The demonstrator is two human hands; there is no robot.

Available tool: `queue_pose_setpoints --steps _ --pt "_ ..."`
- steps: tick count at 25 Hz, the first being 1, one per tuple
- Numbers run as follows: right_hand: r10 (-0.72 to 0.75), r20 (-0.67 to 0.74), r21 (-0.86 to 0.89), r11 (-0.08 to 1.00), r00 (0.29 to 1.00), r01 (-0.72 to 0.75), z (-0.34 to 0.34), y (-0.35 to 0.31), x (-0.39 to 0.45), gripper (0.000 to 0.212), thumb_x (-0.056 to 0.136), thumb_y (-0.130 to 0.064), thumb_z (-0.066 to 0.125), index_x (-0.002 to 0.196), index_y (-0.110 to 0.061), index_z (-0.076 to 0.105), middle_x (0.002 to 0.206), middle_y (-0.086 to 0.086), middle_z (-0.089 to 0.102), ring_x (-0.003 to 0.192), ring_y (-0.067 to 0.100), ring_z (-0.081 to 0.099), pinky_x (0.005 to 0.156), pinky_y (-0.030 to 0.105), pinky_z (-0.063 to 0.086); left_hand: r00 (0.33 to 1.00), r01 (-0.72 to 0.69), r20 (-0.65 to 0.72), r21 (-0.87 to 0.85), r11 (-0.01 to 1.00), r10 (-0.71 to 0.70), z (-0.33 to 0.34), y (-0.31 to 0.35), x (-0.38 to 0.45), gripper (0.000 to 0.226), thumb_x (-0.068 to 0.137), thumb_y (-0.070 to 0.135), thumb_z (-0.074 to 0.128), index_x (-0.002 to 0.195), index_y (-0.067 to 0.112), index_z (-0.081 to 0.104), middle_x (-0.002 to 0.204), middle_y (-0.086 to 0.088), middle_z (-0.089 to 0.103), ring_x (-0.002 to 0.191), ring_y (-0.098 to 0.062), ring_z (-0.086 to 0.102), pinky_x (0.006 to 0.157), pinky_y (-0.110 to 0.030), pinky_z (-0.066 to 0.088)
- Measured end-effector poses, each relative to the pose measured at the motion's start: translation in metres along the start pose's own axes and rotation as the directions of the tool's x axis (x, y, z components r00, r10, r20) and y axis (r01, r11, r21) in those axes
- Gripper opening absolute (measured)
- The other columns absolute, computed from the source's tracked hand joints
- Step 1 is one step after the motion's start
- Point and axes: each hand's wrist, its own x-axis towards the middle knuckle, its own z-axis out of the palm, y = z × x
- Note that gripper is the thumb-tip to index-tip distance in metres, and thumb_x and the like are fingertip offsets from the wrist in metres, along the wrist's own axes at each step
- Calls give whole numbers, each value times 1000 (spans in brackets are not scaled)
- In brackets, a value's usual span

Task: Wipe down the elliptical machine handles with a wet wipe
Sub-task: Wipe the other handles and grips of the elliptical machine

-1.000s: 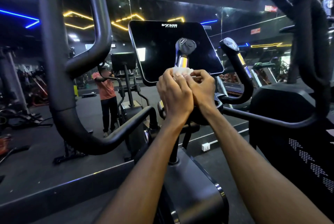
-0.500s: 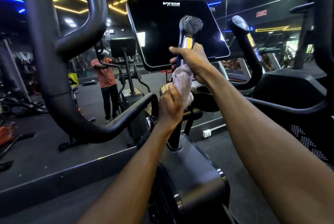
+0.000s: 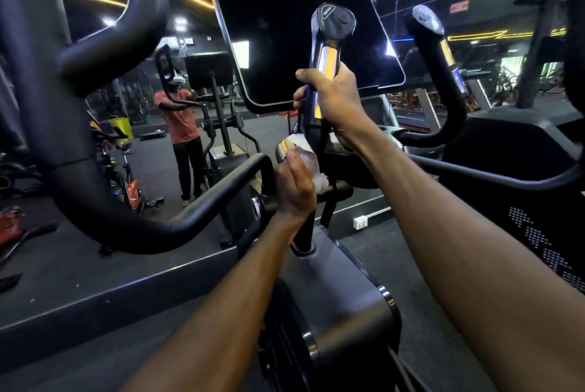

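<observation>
The elliptical's short left grip [image 3: 329,40] rises in front of the black console screen [image 3: 285,43], with a round cap on top and a shiny metal strip. My right hand [image 3: 335,100] is closed around this grip below the cap. Lower down, my left hand [image 3: 296,184] presses a crumpled white wet wipe [image 3: 308,159] against the base of the same handle, near a chrome end piece. The matching right grip [image 3: 440,53] stands untouched further right.
A thick black swing arm [image 3: 79,138] curves across the left side and another [image 3: 579,43] fills the right edge. A mirror wall ahead reflects a person in an orange shirt [image 3: 182,119]. The machine's grey housing [image 3: 342,296] sits below my arms.
My hands have parted: the right hand slid up the grip and holds it bare, while the left hand carried the wipe down to the handle's base. The view has moved closer.
</observation>
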Motion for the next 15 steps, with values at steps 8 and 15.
queue_pose_setpoints --steps 8,15 --pt "-50 -8 69 996 999 50 3 5 -4 24 89 -2 64 102 -4 44 57 13 56 48 24 54 53 39 52 998 -66 -19 4 998 66 6 -34 -2 44 102 20 21 64 18 42 54 0 46 54 -22 50 57 -43 41" --pt "-47 -26 29 998 999 48 4 2 -12 21 90 -6 65 96 -7 45 62 11 54 50 21 55 51 39 52 999 34 -13 -54 998 -35 2 -27 -14 33 101 13 24 78 27 44 75 -6 57 70 -6 54 71 -19 39"
